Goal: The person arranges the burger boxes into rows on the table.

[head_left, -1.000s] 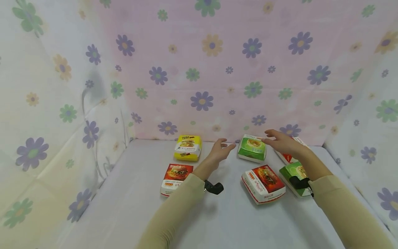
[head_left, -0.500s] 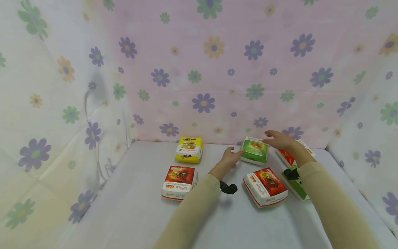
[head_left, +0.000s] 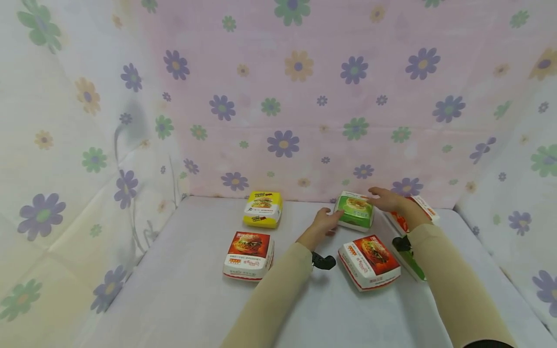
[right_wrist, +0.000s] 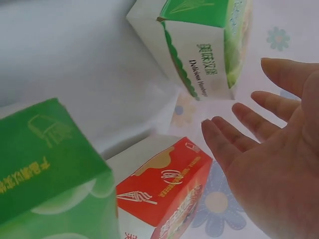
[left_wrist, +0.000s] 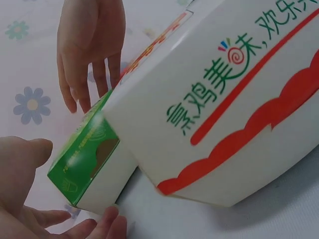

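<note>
A green and white burger box (head_left: 356, 210) lies at the back of the table, between the two hands. My left hand (head_left: 321, 229) is at its left side, fingers extended; in the left wrist view its fingertips (left_wrist: 110, 219) come close to the green box (left_wrist: 82, 167), and I cannot tell if they touch. On the other side, my right hand (head_left: 389, 201) hovers by the top right edge with loose, spread fingers. The right wrist view shows a gap between that hand (right_wrist: 279, 149) and the green box (right_wrist: 199, 55). Neither hand holds anything.
A red-topped burger box (head_left: 370, 262) sits in front of the green one. Farther right are a red and white box (head_left: 424, 208) and a second green box (head_left: 413, 263), both partly behind the right arm. A yellow box (head_left: 263, 209) and another red-topped box (head_left: 249, 256) stand left.
My left hand has moved right, up to the green box's left side. The right hand has dropped slightly and stays by the box's right edge. The boxes keep their places.
</note>
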Demonstrator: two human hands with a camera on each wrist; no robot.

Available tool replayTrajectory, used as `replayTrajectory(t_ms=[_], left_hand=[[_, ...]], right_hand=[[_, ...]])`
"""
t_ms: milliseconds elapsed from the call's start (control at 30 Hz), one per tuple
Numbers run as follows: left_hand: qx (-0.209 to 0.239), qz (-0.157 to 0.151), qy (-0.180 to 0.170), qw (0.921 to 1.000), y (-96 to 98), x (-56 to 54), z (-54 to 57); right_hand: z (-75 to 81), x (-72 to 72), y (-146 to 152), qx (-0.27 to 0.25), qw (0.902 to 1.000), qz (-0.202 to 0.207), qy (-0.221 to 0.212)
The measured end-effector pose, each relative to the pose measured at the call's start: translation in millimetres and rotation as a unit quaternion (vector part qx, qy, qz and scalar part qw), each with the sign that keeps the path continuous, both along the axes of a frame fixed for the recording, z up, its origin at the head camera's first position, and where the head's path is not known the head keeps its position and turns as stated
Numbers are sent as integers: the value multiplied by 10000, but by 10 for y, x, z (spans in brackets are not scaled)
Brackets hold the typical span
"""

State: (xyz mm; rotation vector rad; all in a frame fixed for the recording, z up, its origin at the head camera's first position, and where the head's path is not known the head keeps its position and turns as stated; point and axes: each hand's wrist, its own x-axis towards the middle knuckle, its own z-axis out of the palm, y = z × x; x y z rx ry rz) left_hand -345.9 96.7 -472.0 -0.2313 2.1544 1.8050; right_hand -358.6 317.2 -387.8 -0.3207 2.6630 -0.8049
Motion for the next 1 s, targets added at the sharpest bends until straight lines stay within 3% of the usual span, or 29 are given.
replayTrajectory(t_ms=[700,1000], left_hand=[[-196,78,-66,9998,84,26,13],[-312,129,-62,9994,123,18,-6]], right_hand=[[-92,-9,-86,98,9997,192,121],[-113,-44,-46,419,9983,213,343]])
